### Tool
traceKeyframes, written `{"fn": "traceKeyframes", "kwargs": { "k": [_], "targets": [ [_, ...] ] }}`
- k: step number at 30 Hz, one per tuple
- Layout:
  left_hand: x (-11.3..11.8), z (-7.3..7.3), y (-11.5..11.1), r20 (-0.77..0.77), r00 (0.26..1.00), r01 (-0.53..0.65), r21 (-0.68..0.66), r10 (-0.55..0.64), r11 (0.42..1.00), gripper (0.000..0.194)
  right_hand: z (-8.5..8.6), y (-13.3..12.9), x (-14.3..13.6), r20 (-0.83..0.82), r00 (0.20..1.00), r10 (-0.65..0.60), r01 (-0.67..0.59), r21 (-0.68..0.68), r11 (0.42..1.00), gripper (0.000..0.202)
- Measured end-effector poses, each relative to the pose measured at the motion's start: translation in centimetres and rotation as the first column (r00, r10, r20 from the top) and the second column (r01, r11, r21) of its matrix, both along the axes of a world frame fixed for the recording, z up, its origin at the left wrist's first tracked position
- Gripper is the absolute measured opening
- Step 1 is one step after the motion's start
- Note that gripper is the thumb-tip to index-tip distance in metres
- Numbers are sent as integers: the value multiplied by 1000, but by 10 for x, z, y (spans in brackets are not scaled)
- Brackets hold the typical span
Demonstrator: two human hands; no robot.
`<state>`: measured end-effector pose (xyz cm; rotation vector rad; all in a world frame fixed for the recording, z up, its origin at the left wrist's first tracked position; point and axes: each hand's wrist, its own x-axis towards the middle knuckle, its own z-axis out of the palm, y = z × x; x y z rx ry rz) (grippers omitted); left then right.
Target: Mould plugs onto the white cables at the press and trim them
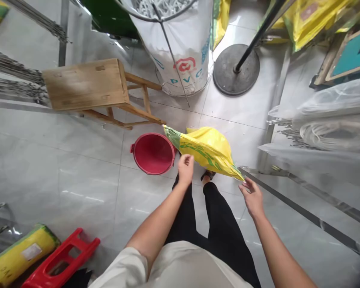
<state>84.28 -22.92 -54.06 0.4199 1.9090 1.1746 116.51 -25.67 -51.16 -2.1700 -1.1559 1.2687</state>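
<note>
One yellow bag (208, 150) with green print, held up over the tiled floor (78, 160) between two hands. Left hand (186, 168) at the bag's lower edge near its middle, fingers curled narrow onto the fabric. Right hand (252, 196) at the bag's near right corner, thumb and fingertips pinched on the tip. Long axis of the bag slanting from upper left, beside the bucket, down to lower right at the right hand; green-striped end pointing toward the stool. Cannot tell what is inside the bag, if anything.

One red bucket (153, 153) on the floor just left of the bag, mouth up, showing only its red bottom. One wooden stool (87, 84) behind the bucket, upright on splayed legs. One tall white sack (183, 44) in a wire frame, filled with pale pieces too small to make out. One round dark stand base (232, 74) with a pole beside the sack. One red plastic stool (60, 260) on its side at lower left, just beside one yellow roll (21, 254). Two legs in black trousers below the bag.
</note>
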Motion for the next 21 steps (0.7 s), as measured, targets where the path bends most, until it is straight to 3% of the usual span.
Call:
{"fn": "traceKeyframes", "kwargs": {
  "k": [3,5,7,10,13,15,18,21],
  "targets": [
    [88,21,-29,96,964,243,59,-248,968,17,-3,-15,9,2,999,48,-48,72,996,64],
    [133,24,-40,134,930,334,75,-342,940,16,-1,-18,12,22,993,113,-115,117,986,59],
    [164,18,-43,150,918,364,55,-368,930,16,4,-14,14,67,977,202,-211,162,964,57],
    [184,3,-43,156,928,343,-10,-337,939,16,7,1,13,134,924,358,-380,214,900,56],
    [171,-11,-41,139,949,292,-56,-282,955,21,1,21,16,164,870,465,-493,239,837,46],
    [142,-19,-37,87,974,216,-81,-209,973,25,-8,31,23,198,859,472,-509,247,824,37],
    [73,-27,-22,-42,999,21,-83,-25,996,30,-17,42,29,279,850,447,-513,244,823,34],
    [-3,-27,0,-138,980,-147,-15,143,989,30,-11,50,16,375,808,455,-561,253,788,46]
  ]
}}
